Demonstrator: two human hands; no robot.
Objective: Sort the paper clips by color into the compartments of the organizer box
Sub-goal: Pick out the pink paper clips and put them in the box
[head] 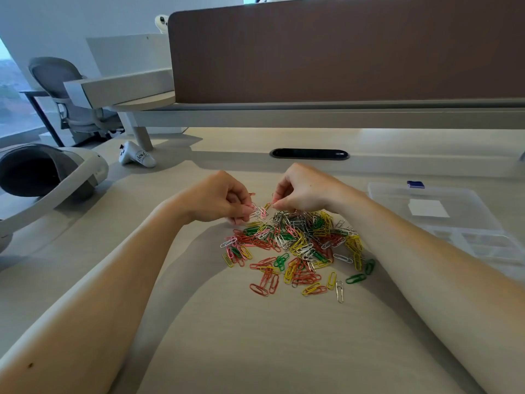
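Note:
A heap of paper clips (295, 245) in red, pink, yellow, green, white and silver lies on the desk in front of me. My left hand (218, 199) hovers at the heap's far left edge and pinches a pink or red clip (251, 206). My right hand (301, 191) is just to the right of it, over the heap's far side, fingers curled and pinching a pink clip (274, 201). The clear plastic organizer box (443, 223) lies at the right with its lid open; its compartments (483, 241) look empty.
A white headset (48, 177) sits at the left edge, a white controller (136, 156) behind it. A brown partition (341, 49) closes the far side, with a dark cable slot (309, 154) below it. A small blue item (415, 184) lies behind the box.

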